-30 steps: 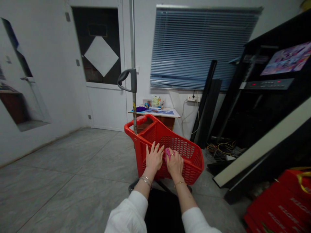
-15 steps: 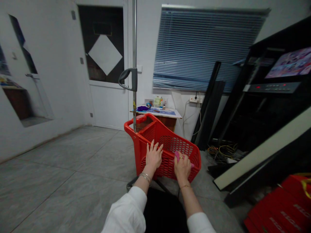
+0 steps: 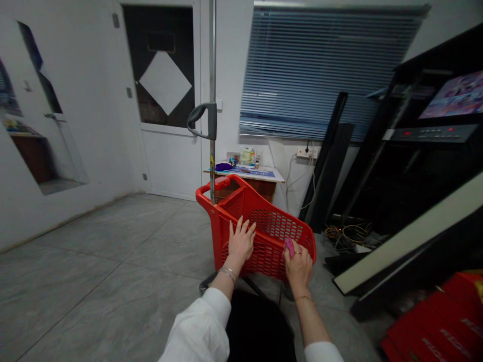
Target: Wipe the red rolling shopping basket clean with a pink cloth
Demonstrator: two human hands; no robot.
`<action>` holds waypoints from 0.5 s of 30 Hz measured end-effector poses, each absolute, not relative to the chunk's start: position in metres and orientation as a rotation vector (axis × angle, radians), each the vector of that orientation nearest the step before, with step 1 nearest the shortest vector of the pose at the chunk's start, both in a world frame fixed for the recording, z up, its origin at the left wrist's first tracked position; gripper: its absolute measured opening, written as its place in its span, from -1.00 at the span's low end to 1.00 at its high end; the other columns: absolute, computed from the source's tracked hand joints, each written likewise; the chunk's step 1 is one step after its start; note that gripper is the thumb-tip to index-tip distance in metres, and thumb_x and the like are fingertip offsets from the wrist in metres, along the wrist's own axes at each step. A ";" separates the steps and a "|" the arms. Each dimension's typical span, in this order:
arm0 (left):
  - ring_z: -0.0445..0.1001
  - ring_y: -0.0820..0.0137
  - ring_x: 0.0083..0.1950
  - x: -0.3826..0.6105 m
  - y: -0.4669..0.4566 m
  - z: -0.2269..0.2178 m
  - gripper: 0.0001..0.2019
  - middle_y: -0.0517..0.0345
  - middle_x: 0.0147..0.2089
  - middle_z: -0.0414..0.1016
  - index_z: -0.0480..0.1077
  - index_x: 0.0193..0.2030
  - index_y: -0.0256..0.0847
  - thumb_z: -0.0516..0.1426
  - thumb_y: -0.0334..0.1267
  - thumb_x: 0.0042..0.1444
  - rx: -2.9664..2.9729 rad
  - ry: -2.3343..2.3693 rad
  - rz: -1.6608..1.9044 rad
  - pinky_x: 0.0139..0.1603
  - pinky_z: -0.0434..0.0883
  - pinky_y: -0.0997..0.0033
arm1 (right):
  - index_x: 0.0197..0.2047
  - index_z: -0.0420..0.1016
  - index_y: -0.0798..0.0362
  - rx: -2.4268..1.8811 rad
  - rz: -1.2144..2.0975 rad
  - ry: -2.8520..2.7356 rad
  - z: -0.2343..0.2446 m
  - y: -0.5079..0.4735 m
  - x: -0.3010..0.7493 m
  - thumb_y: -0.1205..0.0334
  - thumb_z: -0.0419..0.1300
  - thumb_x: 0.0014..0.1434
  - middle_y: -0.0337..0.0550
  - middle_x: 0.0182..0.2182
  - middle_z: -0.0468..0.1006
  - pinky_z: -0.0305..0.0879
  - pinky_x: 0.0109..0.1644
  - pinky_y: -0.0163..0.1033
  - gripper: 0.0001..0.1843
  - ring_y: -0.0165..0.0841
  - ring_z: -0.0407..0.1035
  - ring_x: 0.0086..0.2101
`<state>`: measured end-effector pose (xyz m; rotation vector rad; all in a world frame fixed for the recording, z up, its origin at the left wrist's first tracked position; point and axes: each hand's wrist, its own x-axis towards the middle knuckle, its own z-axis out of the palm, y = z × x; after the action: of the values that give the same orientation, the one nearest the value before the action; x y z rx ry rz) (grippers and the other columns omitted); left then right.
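A red plastic shopping cart basket (image 3: 260,216) with perforated walls stands in front of me on a dark base. My left hand (image 3: 242,241) rests on its near rim, fingers spread, holding nothing. My right hand (image 3: 300,264) is closed around a pink cloth (image 3: 289,247) at the near rim, towards the basket's right end. Part of the cloth is hidden under the fingers. A metal pole (image 3: 213,100) with a grey handle (image 3: 204,121) rises by the basket's left end.
Behind the basket, a small table (image 3: 277,177) bears bottles and a purple cloth (image 3: 224,167). Dark panels and a pale board (image 3: 407,236) lean at right, near tangled cables (image 3: 347,234). Red boxes (image 3: 433,322) sit at lower right. A white door (image 3: 171,161) is at back left.
My right hand has slid to the right along the near rim with the pink cloth. The left hand stays at the same place on the rim. The view has shifted slightly.
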<state>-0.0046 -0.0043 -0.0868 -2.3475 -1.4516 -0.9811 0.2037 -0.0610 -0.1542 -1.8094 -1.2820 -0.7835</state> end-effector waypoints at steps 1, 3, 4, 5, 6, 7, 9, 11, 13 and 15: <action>-0.02 0.15 0.48 -0.002 -0.005 -0.088 -0.57 0.12 0.35 0.31 0.27 0.31 0.05 -0.13 -0.12 0.38 -2.351 -1.442 -0.990 0.43 -0.05 -0.24 | 0.09 0.48 0.07 -1.809 -0.792 -1.215 -0.153 -0.061 0.202 0.06 0.04 0.31 0.03 -0.14 0.46 0.11 -0.10 -0.16 -0.59 -0.24 0.30 -0.18; -0.03 0.12 0.48 0.002 -0.007 -0.090 -0.57 0.11 0.36 0.30 0.27 0.32 0.03 -0.12 -0.12 0.37 -2.351 -1.427 -1.002 0.43 -0.02 -0.22 | 0.04 0.51 0.11 -1.820 -0.802 -1.089 -0.147 -0.057 0.188 0.08 0.03 0.31 0.08 -0.16 0.46 0.11 -0.10 -0.13 -0.60 -0.20 0.29 -0.17; -0.03 0.12 0.48 0.003 -0.007 -0.091 -0.57 0.10 0.36 0.29 0.27 0.32 0.02 -0.11 -0.13 0.37 -2.347 -1.423 -1.006 0.43 -0.01 -0.21 | 0.03 0.52 0.12 -1.827 -0.802 -1.063 -0.143 -0.054 0.177 0.09 0.02 0.31 0.09 -0.16 0.46 0.11 -0.10 -0.13 -0.60 -0.20 0.29 -0.17; -0.04 0.12 0.48 0.004 -0.007 -0.092 -0.57 0.09 0.36 0.29 0.27 0.32 0.01 -0.11 -0.13 0.37 -2.344 -1.421 -1.006 0.43 0.00 -0.20 | 0.04 0.51 0.12 -1.831 -0.798 -1.077 -0.139 -0.050 0.164 0.09 0.02 0.31 0.10 -0.16 0.46 0.10 -0.10 -0.13 -0.60 -0.20 0.28 -0.18; -0.04 0.12 0.48 0.004 -0.007 -0.092 -0.57 0.09 0.36 0.30 0.28 0.31 0.01 -0.11 -0.13 0.37 -2.344 -1.418 -1.004 0.43 0.00 -0.19 | 0.06 0.50 0.11 -1.830 -0.791 -1.120 -0.135 -0.046 0.152 0.08 0.02 0.32 0.09 -0.15 0.46 0.10 -0.10 -0.13 -0.60 -0.21 0.28 -0.19; -0.04 0.12 0.49 0.004 -0.007 -0.093 -0.57 0.09 0.36 0.30 0.28 0.31 0.01 -0.11 -0.13 0.37 -2.345 -1.416 -1.000 0.43 0.00 -0.18 | 0.08 0.49 0.09 -1.827 -0.780 -1.173 -0.130 -0.041 0.140 0.07 0.02 0.32 0.07 -0.14 0.47 0.10 -0.10 -0.13 -0.59 -0.22 0.28 -0.19; -0.03 0.14 0.48 0.001 -0.006 -0.092 -0.57 0.09 0.35 0.31 0.28 0.31 0.02 -0.11 -0.12 0.37 -2.346 -1.419 -0.986 0.43 0.00 -0.19 | 0.12 0.47 0.05 -1.823 -0.755 -1.245 -0.124 -0.034 0.123 0.03 0.02 0.33 0.04 -0.12 0.47 0.09 -0.09 -0.15 -0.57 -0.24 0.28 -0.19; -0.01 0.15 0.48 -0.004 -0.005 -0.091 -0.57 0.11 0.35 0.32 0.27 0.31 0.03 -0.13 -0.11 0.38 -2.345 -1.419 -0.965 0.43 -0.03 -0.21 | 0.14 0.45 0.01 -1.819 -0.734 -1.293 -0.122 -0.032 0.118 0.02 0.01 0.35 0.00 -0.12 0.48 0.09 -0.09 -0.17 -0.58 -0.27 0.28 -0.20; 0.03 0.17 0.47 -0.009 -0.004 -0.089 -0.57 0.12 0.35 0.32 0.26 0.32 0.05 -0.14 -0.10 0.39 -2.339 -1.415 -0.947 0.44 -0.08 -0.23 | 0.14 0.45 -0.03 -1.802 -0.730 -1.377 -0.125 -0.034 0.127 0.03 0.01 0.36 -0.04 -0.13 0.48 0.08 -0.11 -0.20 -0.60 -0.31 0.29 -0.21; 0.05 0.19 0.46 -0.014 -0.002 -0.087 -0.57 0.12 0.35 0.32 0.24 0.33 0.06 -0.14 -0.10 0.39 -2.334 -1.419 -0.938 0.45 -0.12 -0.23 | 0.14 0.46 -0.06 -1.794 -0.737 -1.439 -0.132 -0.041 0.148 0.03 0.02 0.35 -0.06 -0.13 0.48 0.07 -0.13 -0.22 -0.61 -0.33 0.29 -0.23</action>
<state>-0.0135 -0.0023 -0.0866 -2.3344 -1.4185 -0.9376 0.1477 -0.0408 -0.1322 -1.7939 -1.4390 -0.7375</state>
